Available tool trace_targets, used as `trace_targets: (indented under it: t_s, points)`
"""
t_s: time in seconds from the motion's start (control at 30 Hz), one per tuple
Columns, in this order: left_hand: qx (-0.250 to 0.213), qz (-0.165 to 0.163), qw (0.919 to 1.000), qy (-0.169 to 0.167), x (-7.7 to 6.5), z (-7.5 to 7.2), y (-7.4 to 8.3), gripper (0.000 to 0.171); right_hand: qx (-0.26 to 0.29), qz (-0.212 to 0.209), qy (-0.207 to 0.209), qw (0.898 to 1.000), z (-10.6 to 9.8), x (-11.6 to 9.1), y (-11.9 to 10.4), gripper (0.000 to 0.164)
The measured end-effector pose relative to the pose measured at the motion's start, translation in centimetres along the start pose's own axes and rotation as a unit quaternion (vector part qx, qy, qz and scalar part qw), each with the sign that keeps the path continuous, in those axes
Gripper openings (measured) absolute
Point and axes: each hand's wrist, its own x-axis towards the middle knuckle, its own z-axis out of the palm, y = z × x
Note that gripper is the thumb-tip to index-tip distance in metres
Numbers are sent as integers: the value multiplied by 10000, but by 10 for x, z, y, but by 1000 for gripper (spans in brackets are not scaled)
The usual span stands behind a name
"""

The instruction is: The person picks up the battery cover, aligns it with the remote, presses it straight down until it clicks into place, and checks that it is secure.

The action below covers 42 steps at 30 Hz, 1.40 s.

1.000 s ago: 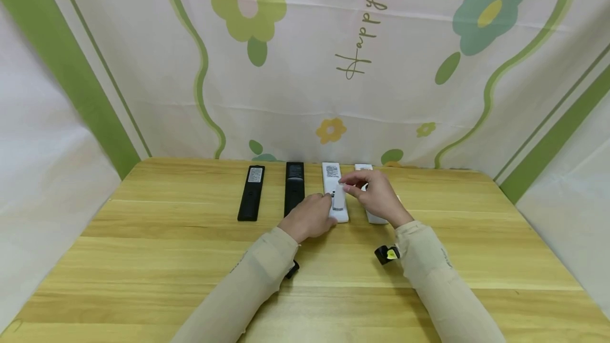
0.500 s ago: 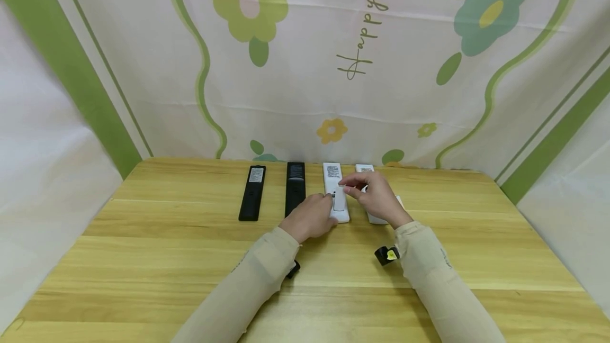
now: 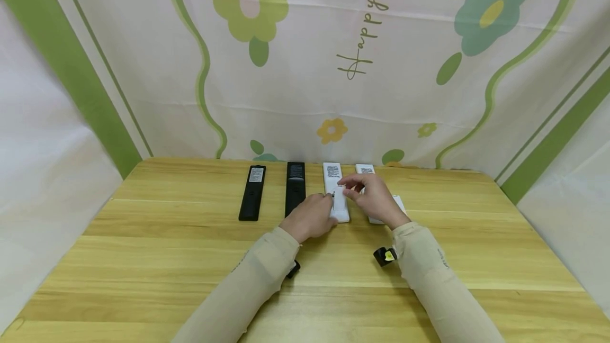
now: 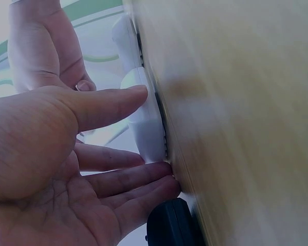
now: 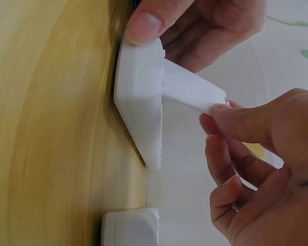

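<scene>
A white remote control lies face down on the table, its printed label at the far end. My left hand holds it at the sides, thumb on the near end and fingers on the left edge, as the left wrist view shows. My right hand pinches one end of a white battery cover between thumb and index finger. The cover slants up from the remote's back, its other end at or near the remote. My left hand partly hides the battery compartment.
Two black remotes lie to the left, the nearer one partly behind my left hand. A second white remote lies under my right hand. A small white piece shows beside my right wrist. A printed cloth hangs behind the table.
My right hand has shifted slightly left and toward me, still pinching the cover, which looks a little more raised. More of the small white piece shows. My left hand keeps its place.
</scene>
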Motion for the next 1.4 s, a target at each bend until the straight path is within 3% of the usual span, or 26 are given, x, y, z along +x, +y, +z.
trace_targets:
  t_s: [0.6,0.97,1.4]
  points:
    - [-151,-75,9998,-71,-1,-1,1,42,-885,-137,-426,9951,9,0,3,36]
    - [-2,-38,10000,-41,-1,0,1,46,-635,-20,-853,9943,11,-3,3,41]
    - [157,34,9999,-22,0,-1,2,50,-1165,-108,-950,9886,13,-4,2,40]
